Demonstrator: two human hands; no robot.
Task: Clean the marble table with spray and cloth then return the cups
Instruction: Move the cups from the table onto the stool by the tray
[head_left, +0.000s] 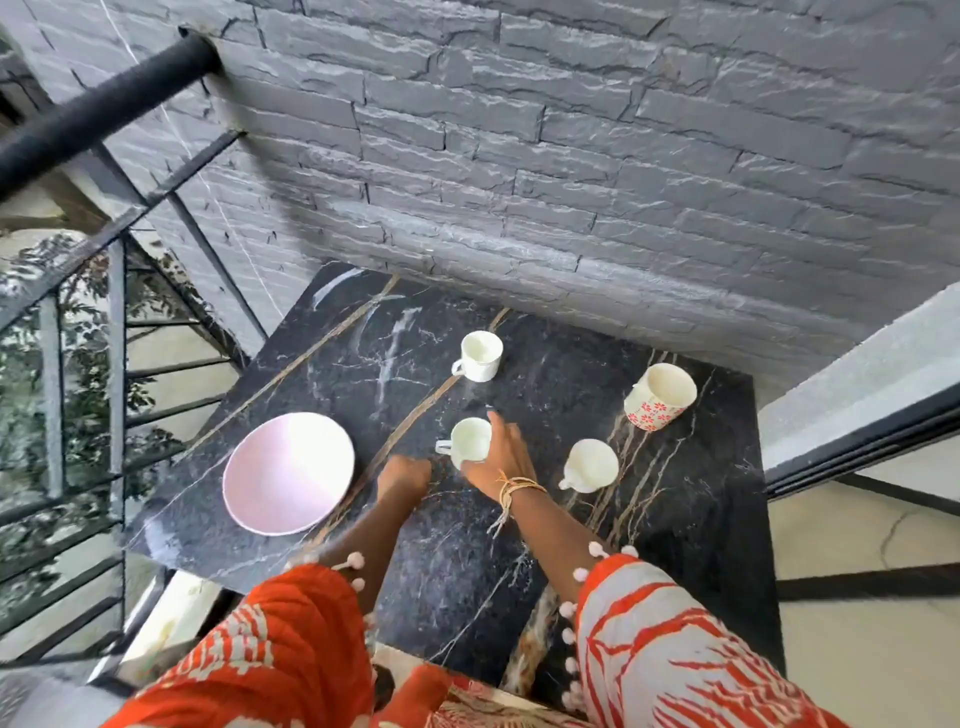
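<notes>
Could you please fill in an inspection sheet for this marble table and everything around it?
Surface: dark veined marble table; wet or dry, cannot tell.
Job's things: four cups on the table: far white cup, middle white cup, near white cup, red-patterned cup. Spray and cloth: nothing seen.
Clutter: pink bowl near the left edge.
Grippers: right hand curled round the middle white cup; left hand beside it, blurred, hold unclear.
Cables: nothing seen.
Surroundings: grey stone wall behind, metal railing to the left.
</notes>
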